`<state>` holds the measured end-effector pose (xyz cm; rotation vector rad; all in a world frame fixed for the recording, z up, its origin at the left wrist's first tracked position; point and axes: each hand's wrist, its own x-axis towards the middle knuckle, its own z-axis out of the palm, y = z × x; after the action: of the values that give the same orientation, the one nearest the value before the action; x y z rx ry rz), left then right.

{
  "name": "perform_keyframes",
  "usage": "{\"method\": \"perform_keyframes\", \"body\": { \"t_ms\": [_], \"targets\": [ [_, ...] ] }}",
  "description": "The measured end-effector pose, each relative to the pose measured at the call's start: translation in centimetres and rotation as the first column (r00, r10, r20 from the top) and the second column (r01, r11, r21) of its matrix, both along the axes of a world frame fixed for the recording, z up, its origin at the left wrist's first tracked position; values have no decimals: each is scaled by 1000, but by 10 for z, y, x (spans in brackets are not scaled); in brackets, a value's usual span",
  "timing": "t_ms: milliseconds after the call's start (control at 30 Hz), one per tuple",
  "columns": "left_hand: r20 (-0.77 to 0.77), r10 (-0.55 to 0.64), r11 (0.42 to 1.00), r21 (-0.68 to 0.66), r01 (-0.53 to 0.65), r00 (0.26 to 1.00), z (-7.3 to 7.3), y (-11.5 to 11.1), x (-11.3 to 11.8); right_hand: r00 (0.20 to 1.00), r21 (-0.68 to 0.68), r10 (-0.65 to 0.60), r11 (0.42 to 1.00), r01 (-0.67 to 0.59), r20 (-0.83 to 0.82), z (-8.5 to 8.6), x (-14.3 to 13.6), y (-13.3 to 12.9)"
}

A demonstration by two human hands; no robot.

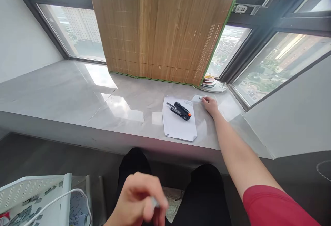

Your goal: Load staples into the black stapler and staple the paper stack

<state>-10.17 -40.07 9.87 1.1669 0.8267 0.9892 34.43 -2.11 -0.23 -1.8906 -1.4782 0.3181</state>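
White paper (178, 128) supports the stapler (183, 109), leaving my left hand (141, 205), nearer me, and right hand (210, 106), rightward, pinching small grey pieces (155, 202).

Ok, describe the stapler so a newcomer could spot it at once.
Find the big brown blind above the pale window ledge, then the white paper on the ledge near the blind's lower right corner. The stapler lies on that paper, with a silver part sticking out. Its black body and orange end set it apart from the paper and the right hand.
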Motion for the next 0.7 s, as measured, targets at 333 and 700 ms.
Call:
{"method": "perform_keyframes", "body": {
  "t_ms": [333,700],
  "targets": [
    [-297,357,850,497,-176,885,-56,325,43,985,32,-33,999,39,-170,-2,2,7],
    [-445,243,747,653,126,862,-90,406,47,933,192,356,913,-360,54,51,-67,-24]
  ]
}}
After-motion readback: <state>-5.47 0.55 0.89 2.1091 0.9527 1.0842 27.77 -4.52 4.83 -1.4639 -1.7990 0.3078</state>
